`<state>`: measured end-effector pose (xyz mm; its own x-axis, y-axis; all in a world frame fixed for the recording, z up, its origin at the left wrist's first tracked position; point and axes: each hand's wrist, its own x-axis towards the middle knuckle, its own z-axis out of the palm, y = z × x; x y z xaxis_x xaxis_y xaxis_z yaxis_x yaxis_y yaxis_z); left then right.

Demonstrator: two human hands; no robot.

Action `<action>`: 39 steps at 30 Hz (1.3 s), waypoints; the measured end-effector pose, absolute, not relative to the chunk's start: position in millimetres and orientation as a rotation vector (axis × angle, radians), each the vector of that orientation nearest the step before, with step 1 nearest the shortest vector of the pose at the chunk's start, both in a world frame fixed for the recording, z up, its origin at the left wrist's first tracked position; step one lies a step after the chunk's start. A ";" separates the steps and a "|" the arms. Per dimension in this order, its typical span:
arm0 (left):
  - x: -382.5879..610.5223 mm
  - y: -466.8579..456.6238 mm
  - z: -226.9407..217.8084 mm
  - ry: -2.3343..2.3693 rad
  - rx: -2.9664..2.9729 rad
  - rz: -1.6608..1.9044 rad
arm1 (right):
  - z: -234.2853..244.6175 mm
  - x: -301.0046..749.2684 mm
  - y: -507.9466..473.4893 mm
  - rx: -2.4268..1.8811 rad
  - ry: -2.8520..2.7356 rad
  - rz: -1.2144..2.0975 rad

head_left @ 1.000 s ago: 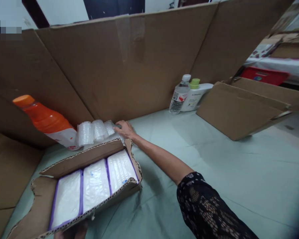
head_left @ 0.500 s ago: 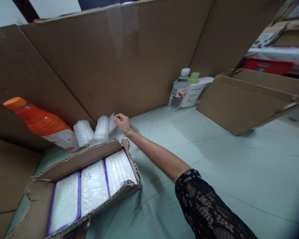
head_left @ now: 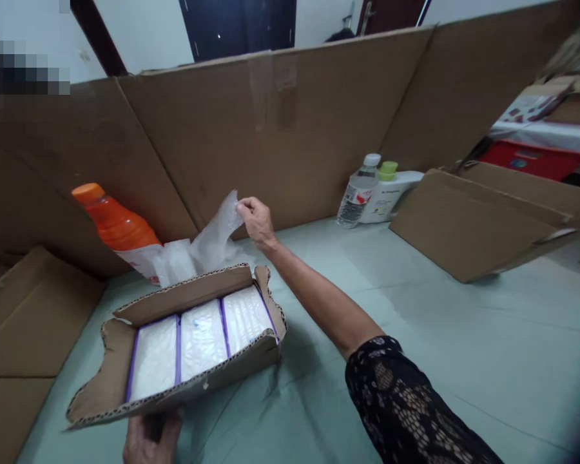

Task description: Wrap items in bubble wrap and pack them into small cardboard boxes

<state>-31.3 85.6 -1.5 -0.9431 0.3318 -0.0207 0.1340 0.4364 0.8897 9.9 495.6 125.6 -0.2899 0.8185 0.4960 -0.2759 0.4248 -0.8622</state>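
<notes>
My right hand (head_left: 254,217) pinches the top corner of a sheet of bubble wrap (head_left: 207,248) and holds it lifted behind an open cardboard box (head_left: 114,361). The rest of the wrap lies bunched on the table beside an orange bottle (head_left: 120,231) that leans on the cardboard wall. Three white packs with purple edges (head_left: 200,338) lie side by side in the box. My left hand (head_left: 151,435) grips the box's near edge from below; only part of it shows.
Tall cardboard sheets (head_left: 290,129) wall off the back of the green-covered table (head_left: 415,335). A clear water bottle (head_left: 358,192) and a white bottle with a green cap (head_left: 389,191) stand at the back. Folded cardboard (head_left: 483,219) lies right, more at left.
My right hand has risen from the table and pulled the bubble wrap up with it, unrolling it. The view has tilted upward.
</notes>
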 end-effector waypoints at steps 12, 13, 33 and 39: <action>-34.4 97.9 21.6 2.304 0.737 1.541 | 176.5 169.3 424.3 -0.561 -1.385 1.095; -33.3 96.3 25.7 2.321 0.751 1.538 | 174.2 185.7 410.8 -0.580 -1.393 1.099; 52.2 78.1 56.2 1.288 1.268 1.319 | 174.0 259.9 217.9 -0.437 -1.465 1.975; 69.2 90.0 42.5 1.203 1.275 1.282 | 157.4 280.3 217.6 -0.618 -1.407 2.013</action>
<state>69.2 90.0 42.5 -0.0257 0.9960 0.0857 0.0225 -0.0851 0.9961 280.3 217.6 157.4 -0.7116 0.7017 -0.0352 -0.2081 -0.2583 -0.9434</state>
